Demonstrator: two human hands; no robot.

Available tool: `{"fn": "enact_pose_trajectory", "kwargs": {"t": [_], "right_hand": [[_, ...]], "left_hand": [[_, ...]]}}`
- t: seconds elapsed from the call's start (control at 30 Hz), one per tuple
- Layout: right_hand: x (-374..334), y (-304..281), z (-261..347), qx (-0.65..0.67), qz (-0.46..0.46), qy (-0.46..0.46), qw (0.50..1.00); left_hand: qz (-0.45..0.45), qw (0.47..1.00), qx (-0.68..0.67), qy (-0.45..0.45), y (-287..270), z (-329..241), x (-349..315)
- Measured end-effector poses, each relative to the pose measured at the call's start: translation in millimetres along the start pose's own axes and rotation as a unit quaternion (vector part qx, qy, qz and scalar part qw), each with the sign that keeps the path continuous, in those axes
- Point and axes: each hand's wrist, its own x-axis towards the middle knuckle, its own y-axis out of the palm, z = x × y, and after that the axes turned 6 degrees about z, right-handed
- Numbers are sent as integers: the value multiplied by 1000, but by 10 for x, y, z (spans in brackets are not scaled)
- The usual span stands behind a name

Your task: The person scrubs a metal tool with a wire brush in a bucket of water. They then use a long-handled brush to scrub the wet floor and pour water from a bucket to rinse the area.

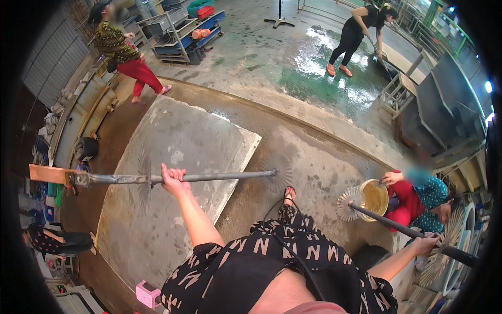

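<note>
My left hand [173, 179] is closed around a long grey metal rod [225, 177], which lies crosswise above a concrete slab. A flat copper-coloured bar [49, 174] is fixed to the rod's left end. A faint disc of thin spokes [145, 180] circles the rod left of the hand, and another spoked disc [280, 174] is at its right end. My right hand [426, 245] grips a second, darker rod [384, 222], slanting down to the right. This rod carries a small ring of pale strips [350, 204] at its near-centre end and a larger ring [439, 251] by the hand.
A raised concrete slab [172, 136] fills the left middle. At right, a crouching person [426, 201] works beside a yellowish bucket [375, 194]. Another bends over wet floor [361, 34]; one walks at far left [117, 47]. A pink stool [148, 294] stands near the lower edge.
</note>
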Motion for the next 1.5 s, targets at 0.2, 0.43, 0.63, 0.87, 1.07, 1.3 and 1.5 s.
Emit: {"fn": "enact_pose_trajectory", "kwargs": {"t": [0.2, 0.43, 0.63, 0.87, 1.07, 1.3, 1.5], "right_hand": [[-623, 1656, -533, 11, 41, -5, 999], [-740, 3633, -1243, 11, 90, 16, 996], [-1036, 5118, -1821, 125, 168, 17, 978], [-1504, 6610, -2098, 177, 113, 69, 975], [-1848, 7854, -2328, 161, 153, 63, 973], [-2324, 9318, -2484, 147, 210, 58, 965], [-3002, 10822, -2712, 111, 176, 91, 974]], "left_hand": [[-94, 994, 26, 58, 432, 399, 549], [-117, 987, -26, 108, 1352, 796, 1106], [-152, 979, -46, 131, 1857, 1346, 1716], [-192, 967, -55, 160, 2761, 2037, 2790], [-196, 964, -33, 175, 3528, 2510, 3799], [-151, 978, 1, 146, 4394, 3282, 4685], [-169, 973, 24, 154, 5011, 3659, 5342]]}}
